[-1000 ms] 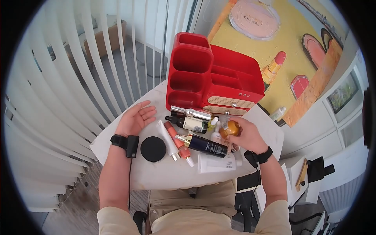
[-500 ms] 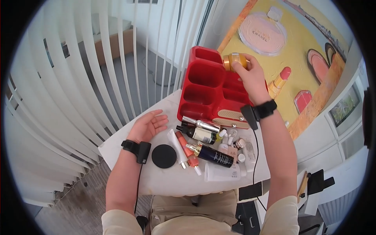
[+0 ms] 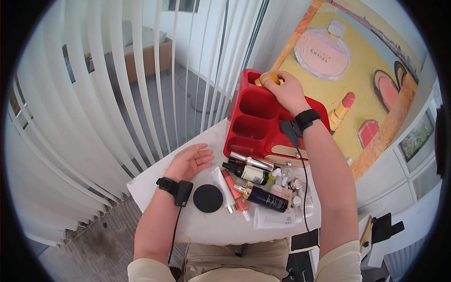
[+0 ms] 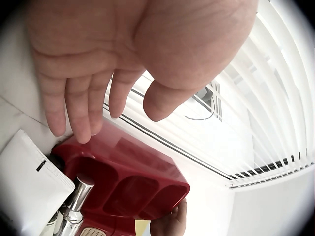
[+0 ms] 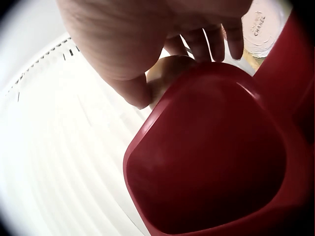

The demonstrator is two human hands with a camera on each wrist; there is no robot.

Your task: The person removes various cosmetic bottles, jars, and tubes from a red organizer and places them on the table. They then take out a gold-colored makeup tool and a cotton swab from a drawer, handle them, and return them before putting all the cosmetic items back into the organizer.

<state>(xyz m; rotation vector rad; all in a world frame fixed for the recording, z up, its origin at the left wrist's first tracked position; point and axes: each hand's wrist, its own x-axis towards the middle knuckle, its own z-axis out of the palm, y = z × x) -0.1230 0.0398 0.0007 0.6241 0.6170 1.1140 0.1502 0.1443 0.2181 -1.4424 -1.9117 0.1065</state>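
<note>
My right hand (image 3: pixel 290 91) grips a round amber cosmetic bottle (image 3: pixel 268 78) at the far compartment of the red makeup organizer (image 3: pixel 256 117). In the right wrist view, the organizer's rim partly hides the amber bottle (image 5: pixel 165 73), with the thumb and fingers about it. The left hand (image 3: pixel 190 162) rests palm up at the table's left side, fingers loosely extended and holding nothing. In the left wrist view that hand (image 4: pixel 113 54) shows its bare palm, close by a white tube (image 4: pixel 29 182). Near it on the table lie a black round lid-like disc (image 3: pixel 208 198) and a coral tube (image 3: pixel 229 182).
In front of the organizer lie a dark blue pump bottle (image 3: pixel 267 198), a silver tube (image 3: pixel 251 161), a white squeeze tube (image 3: pixel 275 219) and several small bottles. Vertical blinds (image 3: pixel 136 94) hang to the left; a painting (image 3: pixel 324 56) stands behind. A cable runs from each wrist.
My right hand has lifted the amber bottle from the cluster on the table, over the organizer, and down to its far compartment. The left hand stays resting on the table.
</note>
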